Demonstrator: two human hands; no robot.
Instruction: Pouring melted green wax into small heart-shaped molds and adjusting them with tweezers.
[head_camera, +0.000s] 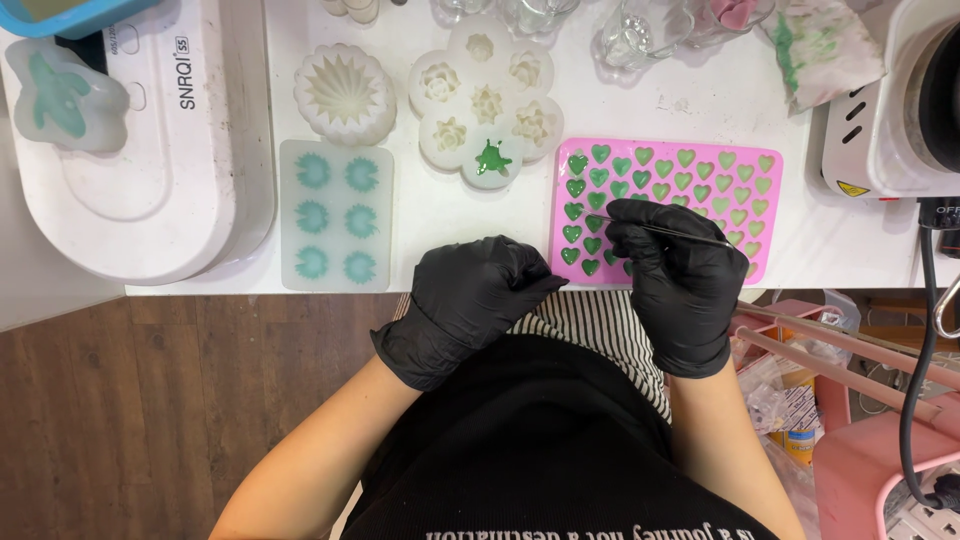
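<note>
Tweezers (665, 231) are being pinched in the gloved right hand (680, 280), tips aimed into the pink heart mold (700, 170), while the left hand (475, 295) is being rested, loosely curled and empty, at the table edge (450, 240).

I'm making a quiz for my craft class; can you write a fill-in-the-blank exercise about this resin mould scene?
1. Both hands wear ____ gloves.
2. The right hand holds a thin metal tool over the pink mould, whose cavities are shaped like ____.
3. The left hand rests at the table edge, holding ____.
4. The rectangular translucent mould has ____ filled cavities.

Missing words: black; hearts; nothing; six
</note>
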